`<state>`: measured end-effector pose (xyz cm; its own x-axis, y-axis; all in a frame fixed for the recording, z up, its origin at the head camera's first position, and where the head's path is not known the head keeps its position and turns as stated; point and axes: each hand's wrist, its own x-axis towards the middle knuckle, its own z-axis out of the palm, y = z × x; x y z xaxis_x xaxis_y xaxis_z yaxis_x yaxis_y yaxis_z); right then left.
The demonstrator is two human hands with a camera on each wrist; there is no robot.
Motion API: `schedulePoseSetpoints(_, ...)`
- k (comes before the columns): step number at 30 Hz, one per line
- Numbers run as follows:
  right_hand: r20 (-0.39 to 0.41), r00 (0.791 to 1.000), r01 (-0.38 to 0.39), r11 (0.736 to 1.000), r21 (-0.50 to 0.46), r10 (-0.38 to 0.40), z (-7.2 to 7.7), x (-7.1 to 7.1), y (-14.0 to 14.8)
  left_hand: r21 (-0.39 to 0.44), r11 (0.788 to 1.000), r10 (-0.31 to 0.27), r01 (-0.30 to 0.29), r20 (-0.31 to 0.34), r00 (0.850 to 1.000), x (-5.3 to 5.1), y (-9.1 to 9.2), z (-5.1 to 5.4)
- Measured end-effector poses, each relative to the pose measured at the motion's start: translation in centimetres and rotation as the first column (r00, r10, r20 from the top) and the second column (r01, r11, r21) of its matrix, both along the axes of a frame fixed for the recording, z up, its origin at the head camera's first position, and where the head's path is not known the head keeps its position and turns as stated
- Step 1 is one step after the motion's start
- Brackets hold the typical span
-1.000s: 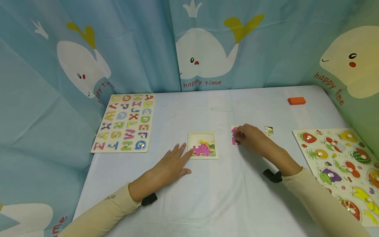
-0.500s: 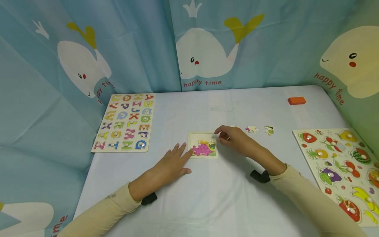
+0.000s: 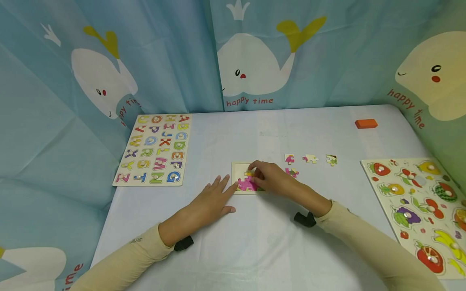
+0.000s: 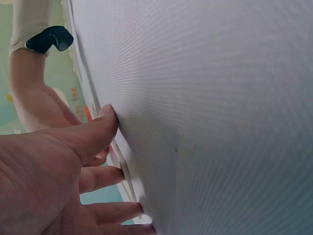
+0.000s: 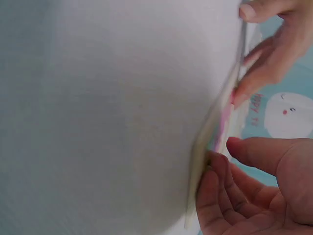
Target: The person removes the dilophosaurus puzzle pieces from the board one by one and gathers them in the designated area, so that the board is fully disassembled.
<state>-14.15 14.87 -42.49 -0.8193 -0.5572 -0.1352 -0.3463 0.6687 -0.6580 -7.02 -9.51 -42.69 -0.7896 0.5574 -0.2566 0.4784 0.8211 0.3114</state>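
Observation:
A small square jigsaw tray [image 3: 238, 166] lies mid-table, partly filled with a pink dinosaur picture [image 3: 246, 184]. My left hand [image 3: 208, 204] rests on the table with its fingers spread, index fingertip at the tray's lower left edge. Over the tray's right side is my right hand [image 3: 274, 178], fingers bent down towards the picture. In the right wrist view the right hand's thumb and fingers [image 5: 211, 191] are at the tray edge [image 5: 198, 156]; whether they pinch a piece is hidden. Loose jigsaw pieces [image 3: 310, 159] lie right of the tray, several in all.
An alphabet board [image 3: 153, 150] lies at the left. At the right is a fruit peg board [image 3: 413, 202], with an orange block [image 3: 366, 123] behind it at the table's back. Blue whale-print curtains [image 3: 167, 52] hang along the back and sides.
My right hand has moved left from the loose pieces to the tray, uncovering several of those pieces. The left hand has stayed in place.

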Motion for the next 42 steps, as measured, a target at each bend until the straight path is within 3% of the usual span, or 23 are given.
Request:
schedulePoseSetpoints(20, 0.021, 1.0, 0.017, 0.998, 0.057, -0.019, 0.24, -0.01, -0.9, -0.005, 1.0, -0.008, 0.008, -0.027, 1.0, -0.07, 0.0, -0.02)
schedulePoseSetpoints(24, 0.007, 1.0, 0.015, 0.999, 0.048, -0.015, 0.22, 0.03, -0.78, -0.007, 1.0, -0.004, 0.004, -0.016, 1.0, -0.08, 0.02, -0.02)
schedulePoseSetpoints(31, -0.108, 0.994, 0.001, 0.999, 0.044, 0.004, -0.03, 0.21, -0.46, -0.009, 1.0, -0.006, 0.006, -0.013, 1.0, -0.05, 0.06, -0.03)
schedulePoseSetpoints(42, -0.072, 0.997, -0.006, 1.0, -0.009, 0.005, -0.08, 0.11, -0.22, 0.003, 1.0, 0.007, -0.007, 0.003, 1.0, 0.0, 0.06, -0.16)
